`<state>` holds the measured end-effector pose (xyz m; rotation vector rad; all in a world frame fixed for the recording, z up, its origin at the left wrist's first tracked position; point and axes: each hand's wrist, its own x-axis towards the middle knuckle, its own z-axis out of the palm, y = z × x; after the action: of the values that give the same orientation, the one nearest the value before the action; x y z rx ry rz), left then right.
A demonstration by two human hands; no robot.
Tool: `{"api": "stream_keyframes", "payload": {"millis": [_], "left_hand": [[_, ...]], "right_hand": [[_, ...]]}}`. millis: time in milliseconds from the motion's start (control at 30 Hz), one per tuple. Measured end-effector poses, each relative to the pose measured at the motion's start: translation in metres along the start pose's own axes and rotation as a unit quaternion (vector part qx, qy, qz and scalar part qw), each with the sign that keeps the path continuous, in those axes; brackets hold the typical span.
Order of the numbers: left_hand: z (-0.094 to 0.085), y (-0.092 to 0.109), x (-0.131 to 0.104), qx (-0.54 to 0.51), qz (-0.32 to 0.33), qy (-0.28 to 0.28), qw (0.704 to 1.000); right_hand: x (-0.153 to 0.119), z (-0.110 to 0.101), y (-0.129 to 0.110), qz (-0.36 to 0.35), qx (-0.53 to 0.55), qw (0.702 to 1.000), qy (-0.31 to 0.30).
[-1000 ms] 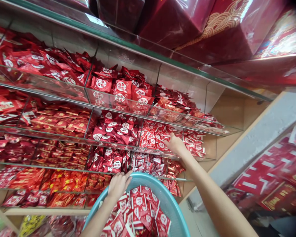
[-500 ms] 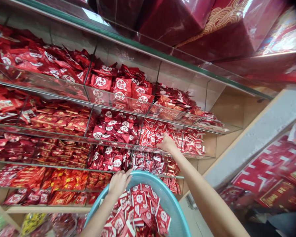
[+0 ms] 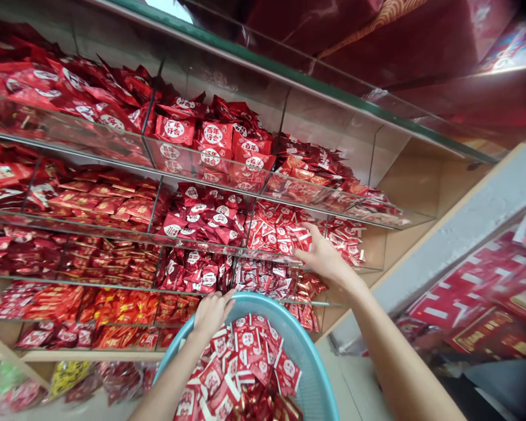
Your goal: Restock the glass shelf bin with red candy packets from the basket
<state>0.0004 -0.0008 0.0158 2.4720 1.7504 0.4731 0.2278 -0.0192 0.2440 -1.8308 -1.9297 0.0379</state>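
Red-and-white packets (image 3: pixel 249 351) fill much of a round light-blue basket (image 3: pixel 318 368) at the bottom centre. My left hand (image 3: pixel 212 313) is closed on the basket's rim at its upper left. Above and to the right, my right hand (image 3: pixel 322 252) reaches to a shelf compartment of small red-and-white packets (image 3: pixel 269 228); its thumb and fingers are apart, pointing left, and no packet shows between them. Dark red packets with white round labels (image 3: pixel 204 217) lie in the compartment to the left.
Glass-fronted shelves (image 3: pixel 92 225) with dividers hold several rows of red packets. A thick glass shelf edge (image 3: pixel 333 93) crosses above, under large dark red boxes (image 3: pixel 403 64). At the right are a grey wall edge (image 3: pixel 473 216) and hanging red goods (image 3: pixel 469 286). Plastic bags (image 3: pixel 70 377) lie bottom left.
My right hand has moved right and slightly back from the packets, and its fingers have spread. My left hand stays at the rim. The view has shifted slightly.
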Motion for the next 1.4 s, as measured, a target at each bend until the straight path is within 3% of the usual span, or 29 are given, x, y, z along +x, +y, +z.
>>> {"api": "stream_keyframes", "payload": {"millis": [100,200,333,467,900,1067,1200,1400], "left_hand": [[0.0,0.0,0.0,0.001,0.003,0.007,1.0],[0.0,0.001,0.0,0.002,0.001,0.009,1.0],[0.0,0.001,-0.001,0.006,-0.003,0.008,1.0],[0.0,0.001,-0.001,0.003,0.003,0.014,1.0],[0.0,0.002,-0.001,-0.003,-0.008,0.002,1.0],[0.0,0.001,-0.001,-0.002,-0.003,0.007,1.0],[0.001,0.0,0.0,0.001,0.005,0.012,1.0],[0.001,0.001,0.0,-0.001,0.0,0.01,1.0]], "right_hand": [[-0.035,0.018,0.008,-0.044,0.109,0.991,-0.061],[-0.074,0.065,0.028,0.003,0.174,0.974,-0.147],[-0.12,0.133,0.057,0.087,0.097,0.969,-0.21],[-0.148,0.164,0.064,0.12,0.014,0.965,-0.233],[-0.174,0.183,0.058,0.124,0.016,0.969,-0.211],[-0.171,0.175,0.064,0.143,0.05,0.971,-0.185],[-0.167,0.173,0.076,0.162,0.013,0.974,-0.161],[-0.164,0.179,0.079,0.17,-0.046,0.966,-0.19]]}}
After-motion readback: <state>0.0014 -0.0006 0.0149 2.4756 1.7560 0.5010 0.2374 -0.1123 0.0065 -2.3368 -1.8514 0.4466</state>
